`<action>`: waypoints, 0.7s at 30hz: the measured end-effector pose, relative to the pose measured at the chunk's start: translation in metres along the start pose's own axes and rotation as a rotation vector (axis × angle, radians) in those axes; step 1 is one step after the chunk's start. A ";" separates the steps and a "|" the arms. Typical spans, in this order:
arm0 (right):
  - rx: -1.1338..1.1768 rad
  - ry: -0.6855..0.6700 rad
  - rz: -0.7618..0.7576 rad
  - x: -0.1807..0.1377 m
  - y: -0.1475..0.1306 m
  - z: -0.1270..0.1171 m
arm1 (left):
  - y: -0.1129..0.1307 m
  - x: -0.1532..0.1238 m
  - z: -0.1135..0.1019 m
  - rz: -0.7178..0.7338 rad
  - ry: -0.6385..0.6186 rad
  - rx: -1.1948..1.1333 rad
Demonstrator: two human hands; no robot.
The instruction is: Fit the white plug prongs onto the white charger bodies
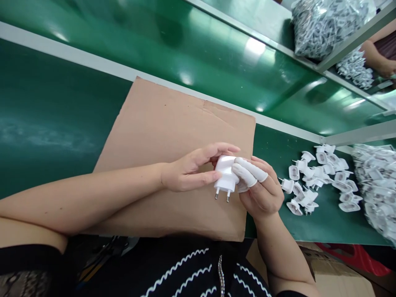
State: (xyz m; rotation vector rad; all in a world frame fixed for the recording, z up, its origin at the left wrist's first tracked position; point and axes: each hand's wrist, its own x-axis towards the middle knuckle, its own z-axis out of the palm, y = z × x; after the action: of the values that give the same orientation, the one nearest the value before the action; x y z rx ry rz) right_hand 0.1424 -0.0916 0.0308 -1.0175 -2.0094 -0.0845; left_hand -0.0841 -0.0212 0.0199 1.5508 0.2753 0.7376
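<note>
Plug [225, 181], white, with two metal-tipped pins [228, 196], held in the air above the right part of the cardboard sheet [167, 123], pins toward the sheet's near edge. Gripped at one side by the fingers of the right hand [262, 192], with white finger cots [253, 170] over some of them. At the plug's other side, above the sheet, left hand [192, 168], touching with the thumb, other fingers partly hidden behind; cannot tell whether gripping. Beneath the cardboard sheet, green desk [274, 150]. On the desk, right of the sheet, scattered cluster of loose white plug pieces [318, 173]. Farther right of the sheet, clear bag [379, 185] full of white parts. Along the sheet's far edge, white rail [77, 55]. Well beyond the sheet's far right corner, second bag [328, 27], heap of pale pieces [355, 68] and another person's hand [388, 68]. Just beyond the sheet's near edge, black top [182, 264] with wavy white trim.
</note>
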 end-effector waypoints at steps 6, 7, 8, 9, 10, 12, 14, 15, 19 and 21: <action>-0.064 -0.035 -0.038 -0.001 -0.007 0.001 | 0.006 0.002 0.008 -0.039 0.002 -0.055; -0.074 -0.020 -0.050 0.001 -0.008 0.001 | 0.008 0.002 0.010 -0.060 0.003 -0.080; -0.071 -0.005 -0.058 0.002 -0.011 0.003 | 0.011 0.003 0.012 -0.090 0.003 -0.112; -0.051 0.010 -0.057 0.003 -0.013 0.004 | 0.014 0.005 0.014 -0.127 0.006 -0.151; -0.012 0.017 -0.042 0.005 -0.015 0.005 | 0.017 0.006 0.015 -0.169 0.011 -0.194; 0.125 0.006 0.032 0.008 -0.019 0.006 | 0.022 0.007 0.015 -0.275 0.015 -0.282; 0.293 -0.037 0.160 0.010 -0.022 0.006 | 0.024 0.008 0.014 -0.384 -0.023 -0.368; 0.369 -0.059 0.228 0.010 -0.024 0.006 | 0.024 0.008 0.013 -0.438 -0.069 -0.417; 0.537 -0.094 0.440 0.010 -0.026 0.004 | 0.017 0.008 0.010 -0.583 -0.270 -0.620; 0.580 -0.098 0.488 0.009 -0.027 0.003 | 0.015 0.008 0.011 -0.598 -0.292 -0.677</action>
State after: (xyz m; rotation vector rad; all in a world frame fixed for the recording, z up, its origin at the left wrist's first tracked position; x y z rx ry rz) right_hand 0.1192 -0.1021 0.0432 -1.0962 -1.6568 0.7752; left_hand -0.0749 -0.0276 0.0374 0.8393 0.2219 0.0948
